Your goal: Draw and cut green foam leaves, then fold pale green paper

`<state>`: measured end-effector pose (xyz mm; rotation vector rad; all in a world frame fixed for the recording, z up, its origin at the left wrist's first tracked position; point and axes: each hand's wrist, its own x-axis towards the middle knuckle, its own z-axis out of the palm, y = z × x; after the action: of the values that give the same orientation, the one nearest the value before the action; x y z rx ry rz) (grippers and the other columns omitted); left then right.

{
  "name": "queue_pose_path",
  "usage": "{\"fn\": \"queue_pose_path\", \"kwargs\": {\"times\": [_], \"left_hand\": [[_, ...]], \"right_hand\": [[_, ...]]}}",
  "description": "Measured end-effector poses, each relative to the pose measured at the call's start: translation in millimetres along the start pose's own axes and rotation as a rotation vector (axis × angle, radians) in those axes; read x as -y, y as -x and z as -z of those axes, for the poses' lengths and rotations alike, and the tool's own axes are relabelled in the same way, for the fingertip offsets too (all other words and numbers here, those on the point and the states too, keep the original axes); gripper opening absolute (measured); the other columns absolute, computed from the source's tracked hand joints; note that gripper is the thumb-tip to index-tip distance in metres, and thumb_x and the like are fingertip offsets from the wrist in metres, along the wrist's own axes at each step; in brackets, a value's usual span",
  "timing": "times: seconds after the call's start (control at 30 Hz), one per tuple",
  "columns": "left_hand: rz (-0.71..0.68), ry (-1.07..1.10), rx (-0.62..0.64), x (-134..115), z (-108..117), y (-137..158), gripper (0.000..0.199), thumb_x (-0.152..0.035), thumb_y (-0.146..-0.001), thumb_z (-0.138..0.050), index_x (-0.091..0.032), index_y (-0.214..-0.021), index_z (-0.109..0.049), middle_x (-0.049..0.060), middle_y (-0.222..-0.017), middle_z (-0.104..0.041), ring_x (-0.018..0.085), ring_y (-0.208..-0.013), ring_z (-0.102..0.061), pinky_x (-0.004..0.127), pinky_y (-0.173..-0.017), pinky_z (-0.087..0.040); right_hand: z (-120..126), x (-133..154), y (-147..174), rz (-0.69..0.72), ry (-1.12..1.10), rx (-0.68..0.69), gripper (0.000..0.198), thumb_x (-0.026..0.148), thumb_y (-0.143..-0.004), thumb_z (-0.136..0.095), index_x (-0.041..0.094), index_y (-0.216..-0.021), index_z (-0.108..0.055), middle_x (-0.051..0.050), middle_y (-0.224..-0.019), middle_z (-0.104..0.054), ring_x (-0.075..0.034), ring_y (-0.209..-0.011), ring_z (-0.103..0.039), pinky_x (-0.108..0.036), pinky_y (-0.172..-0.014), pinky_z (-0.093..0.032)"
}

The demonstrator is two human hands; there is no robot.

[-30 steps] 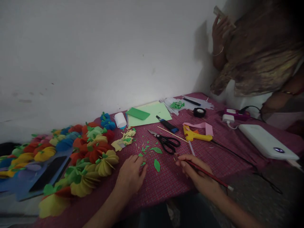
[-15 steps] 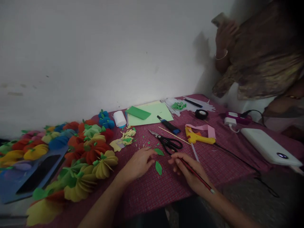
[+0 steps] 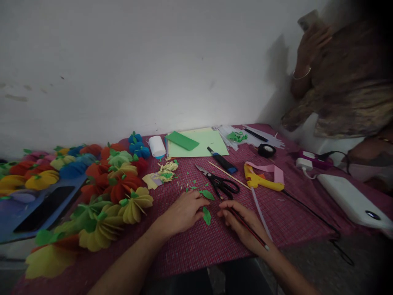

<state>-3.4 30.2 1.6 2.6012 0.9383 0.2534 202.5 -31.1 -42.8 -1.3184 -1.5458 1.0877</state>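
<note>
Two green paper leaves lie on the checked cloth between my hands: an upper leaf (image 3: 207, 194) and a lower leaf (image 3: 206, 216). My left hand (image 3: 186, 211) rests palm down beside them, fingers spread and holding nothing, its fingertips close to both leaves. In my right hand (image 3: 242, 227) is a red and black pencil (image 3: 253, 233), gripped between thumb and fingers, its tip toward the black-handled scissors (image 3: 219, 182). The scissors lie partly open just beyond. Green and pale yellow paper scraps (image 3: 167, 172) are scattered past my left hand.
Colourful paper pumpkins (image 3: 123, 188) and a phone (image 3: 46, 209) fill the left. Behind lie green paper (image 3: 182, 140), a white bottle (image 3: 157, 146) and a cutter (image 3: 221, 159). A yellow glue gun (image 3: 264, 182), black tape (image 3: 266, 150) and power bank (image 3: 353, 200) sit right. A person (image 3: 346, 78) holds a phone.
The view has turned slightly left, so most things appear farther right. My left fingers have shifted a little nearer me beside the upper leaf. The right hand keeps the pencil.
</note>
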Motion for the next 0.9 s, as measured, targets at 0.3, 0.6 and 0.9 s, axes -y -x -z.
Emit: {"fn": "queue_pose_path", "kwargs": {"times": [0.3, 0.6, 0.9], "left_hand": [[-0.024, 0.013, -0.033, 3.4, -4.8, -0.1, 0.024, -0.017, -0.084, -0.056, -0.023, -0.107, -0.060, 0.004, -0.098, -0.056, 0.021, -0.096, -0.051, 0.032, -0.084, -0.039], [-0.005, 0.025, -0.040, 3.4, -6.9, 0.5, 0.019, -0.012, -0.080, -0.055, -0.020, -0.097, -0.056, 0.004, -0.098, -0.055, 0.021, -0.095, -0.050, 0.034, -0.087, -0.037], [0.060, 0.075, -0.057, 4.9, -6.3, 0.9, 0.024, -0.011, -0.078, -0.053, -0.020, -0.100, -0.051, 0.005, -0.099, -0.056, 0.022, -0.096, -0.051, 0.034, -0.085, -0.039]], "right_hand": [[-0.9, 1.0, 0.1, 0.003, 0.029, -0.009, 0.022, 0.033, -0.089, -0.044, 0.023, -0.105, -0.056, -0.003, -0.086, -0.069, -0.012, -0.063, -0.059, -0.022, -0.056, -0.045], [-8.6, 1.7, -4.5, 0.163, 0.208, 0.004, 0.017, 0.024, -0.086, -0.044, 0.021, -0.091, -0.060, 0.000, -0.076, -0.064, -0.014, -0.064, -0.059, -0.023, -0.057, -0.045], [-22.2, 17.0, 3.2, 0.356, 0.626, 0.040, 0.022, 0.015, -0.076, -0.059, 0.021, -0.097, -0.058, -0.006, -0.086, -0.064, -0.021, -0.079, -0.059, -0.029, -0.065, -0.046]]}}
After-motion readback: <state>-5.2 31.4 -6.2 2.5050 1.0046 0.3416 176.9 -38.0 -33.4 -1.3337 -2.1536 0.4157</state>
